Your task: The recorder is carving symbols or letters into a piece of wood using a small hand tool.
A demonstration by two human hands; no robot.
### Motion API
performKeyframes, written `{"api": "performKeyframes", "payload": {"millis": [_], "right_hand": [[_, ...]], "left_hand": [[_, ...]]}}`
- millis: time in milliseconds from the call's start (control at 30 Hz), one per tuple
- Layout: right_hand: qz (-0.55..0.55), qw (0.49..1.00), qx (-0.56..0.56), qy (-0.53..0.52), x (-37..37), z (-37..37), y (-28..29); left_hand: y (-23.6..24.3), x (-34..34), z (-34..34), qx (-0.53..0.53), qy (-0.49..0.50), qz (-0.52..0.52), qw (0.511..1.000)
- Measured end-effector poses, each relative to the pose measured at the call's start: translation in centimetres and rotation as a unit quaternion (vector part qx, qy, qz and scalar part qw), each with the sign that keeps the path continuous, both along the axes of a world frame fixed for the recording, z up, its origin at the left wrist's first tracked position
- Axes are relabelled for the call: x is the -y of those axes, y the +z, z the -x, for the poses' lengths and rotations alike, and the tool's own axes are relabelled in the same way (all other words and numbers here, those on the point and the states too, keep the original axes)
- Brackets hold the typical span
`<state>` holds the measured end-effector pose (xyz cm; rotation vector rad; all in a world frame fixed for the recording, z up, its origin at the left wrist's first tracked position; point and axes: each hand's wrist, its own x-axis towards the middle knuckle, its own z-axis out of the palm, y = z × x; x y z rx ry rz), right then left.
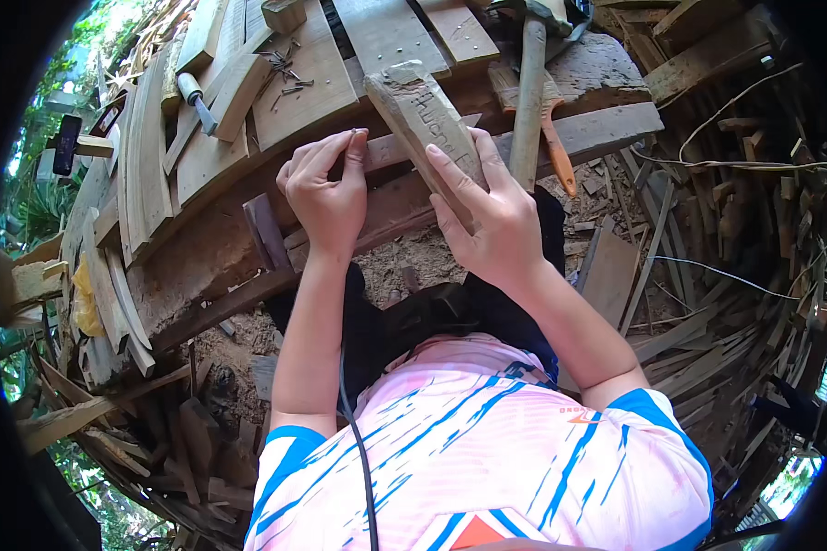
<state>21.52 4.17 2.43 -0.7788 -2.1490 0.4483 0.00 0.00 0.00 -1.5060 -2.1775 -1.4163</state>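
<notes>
My right hand [494, 216] grips the near end of a short wooden block [423, 115], thumb on one side and fingers over the other. The block is tilted, and writing runs along its upper face. To its left, my left hand [329, 179] is closed in a pinch, thumb against fingertips. Whatever is in that pinch is too small to make out. Several loose nails [289, 78] lie on the planks beyond my left hand. Beside my right hand rests a hammer [529, 106] with a long wooden handle, partly over an orange-handled brush [558, 147].
Wooden planks [317, 60] form the uneven work surface, with gaps between boards. A chisel-like tool [196, 103] with a pale handle lies at the left. Scrap wood [708, 340] is heaped on the right, and sawdust [404, 262] covers the ground below. A dark cable [363, 450] hangs over my shirt.
</notes>
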Motion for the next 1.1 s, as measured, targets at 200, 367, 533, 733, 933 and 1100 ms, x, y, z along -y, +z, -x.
{"api": "performKeyframes", "payload": {"millis": [200,367,533,733,933,1100], "right_hand": [[-0.007,1.000,0.007,-0.001,0.2,-0.2,0.4],[0.008,1.000,0.013,-0.003,0.2,-0.4,0.7],[-0.003,1.000,-0.026,0.006,0.5,-0.3,1.7],[-0.009,0.997,-0.010,0.082,1.4,0.7,4.2],[-0.021,0.998,-0.003,0.059,2.0,0.1,4.1],[-0.002,0.996,0.053,0.069,1.7,0.7,5.6]], "left_hand": [[-0.1,0.1,-0.2,0.005,-0.003,-0.011,1.000],[-0.2,0.0,-0.3,-0.003,-0.004,-0.012,1.000],[-0.3,-0.2,-0.2,-0.025,-0.014,-0.023,0.999],[0.2,0.8,0.1,-0.069,-0.009,-0.007,0.998],[0.8,0.5,-1.1,-0.020,-0.016,-0.031,0.999],[0.2,0.3,-1.3,-0.008,0.010,-0.054,0.998]]}}
